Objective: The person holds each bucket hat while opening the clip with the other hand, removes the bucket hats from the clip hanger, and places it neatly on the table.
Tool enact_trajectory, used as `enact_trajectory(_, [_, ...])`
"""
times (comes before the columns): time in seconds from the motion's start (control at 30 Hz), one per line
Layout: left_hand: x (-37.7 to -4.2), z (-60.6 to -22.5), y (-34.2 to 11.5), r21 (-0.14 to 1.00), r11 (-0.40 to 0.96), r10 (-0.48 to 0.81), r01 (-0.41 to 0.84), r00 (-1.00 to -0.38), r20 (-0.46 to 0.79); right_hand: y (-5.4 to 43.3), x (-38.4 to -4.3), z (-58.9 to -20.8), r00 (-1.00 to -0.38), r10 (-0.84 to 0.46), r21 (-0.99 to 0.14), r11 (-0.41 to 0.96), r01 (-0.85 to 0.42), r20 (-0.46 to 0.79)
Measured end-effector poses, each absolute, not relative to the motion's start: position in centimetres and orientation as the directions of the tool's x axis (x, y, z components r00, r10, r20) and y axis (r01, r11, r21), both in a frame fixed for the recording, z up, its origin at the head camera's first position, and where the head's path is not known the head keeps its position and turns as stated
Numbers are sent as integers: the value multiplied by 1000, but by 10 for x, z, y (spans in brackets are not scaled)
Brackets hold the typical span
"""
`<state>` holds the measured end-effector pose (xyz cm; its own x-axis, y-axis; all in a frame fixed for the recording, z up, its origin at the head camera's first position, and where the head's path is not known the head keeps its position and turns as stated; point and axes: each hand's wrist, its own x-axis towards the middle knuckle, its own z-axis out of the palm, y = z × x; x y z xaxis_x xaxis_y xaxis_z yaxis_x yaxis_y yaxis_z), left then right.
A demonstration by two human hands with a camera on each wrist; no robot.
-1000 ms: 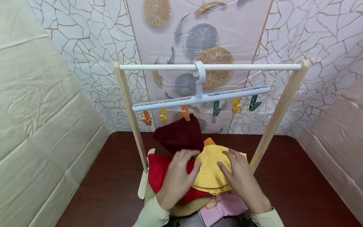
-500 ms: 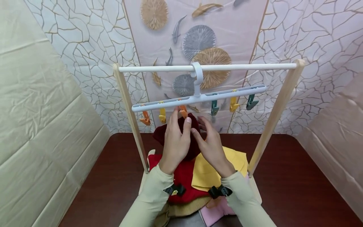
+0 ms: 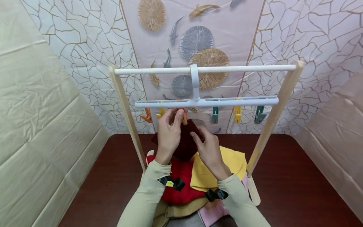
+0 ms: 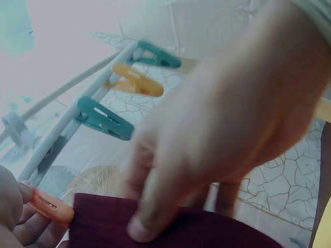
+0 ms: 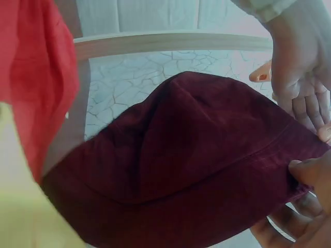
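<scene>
A maroon bucket hat hangs by its brim edge at an orange clip of the pale blue clip hanger. My left hand pinches that clip between thumb and fingers. My right hand grips the hat's brim a little to the right, thumb in front and fingers behind. In the left wrist view the orange clip meets the corner of the maroon cloth. The hat's crown and brim spread wide in the right wrist view.
The hanger hooks over the white rod of a wooden stand. More clips hang along it, including a green clip and a yellow clip. Below lie a yellow hat, red cloth and pink cloth.
Both hands have risen from over the yellow hat to the maroon hat and its clip. The left now pinches the clip, the right holds the brim. The hanger has swung nearly level.
</scene>
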<state>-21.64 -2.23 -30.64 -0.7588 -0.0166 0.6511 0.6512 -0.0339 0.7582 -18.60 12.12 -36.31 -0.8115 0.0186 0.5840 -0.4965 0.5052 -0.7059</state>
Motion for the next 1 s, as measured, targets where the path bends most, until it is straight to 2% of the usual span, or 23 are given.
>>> enact_trajectory(0.1, [-218,-305,-24,770,-61,-11,635,-772,636,124,-181,-371,-820,17,-708,515,-483,572])
enact_trajectory(0.27, [-216,-304,-28,820,-17,71,572,-817,572,131,-175,-381,-811,59,-713,517,-474,583])
enact_trajectory(0.43, [-212,-306,-39,836,199,146,512,-858,492,136,-171,-381,-796,77,-704,522,-481,601])
enact_trajectory(0.5, [-208,-314,-45,779,336,153,528,-847,508,138,-168,-381,-784,73,-700,508,-502,616])
enact_trajectory(0.6, [-197,-336,-60,622,517,168,588,-783,599,140,-164,-383,-770,70,-696,484,-530,635])
enact_trajectory(0.7, [-185,-361,-75,501,597,172,627,-710,683,143,-160,-384,-749,86,-680,496,-540,657])
enact_trajectory(0.77, [-179,-376,-85,505,592,155,628,-704,693,145,-158,-384,-733,95,-669,500,-550,673])
enact_trajectory(0.87, [-176,-390,-95,617,519,100,592,-759,644,148,-156,-383,-708,101,-654,490,-576,699])
enact_trajectory(0.93, [-174,-393,-100,723,403,48,560,-802,595,149,-154,-384,-696,100,-649,472,-596,711])
enact_trajectory(1.0, [-172,-392,-103,800,208,-7,563,-817,576,150,-153,-386,-694,98,-650,462,-603,713])
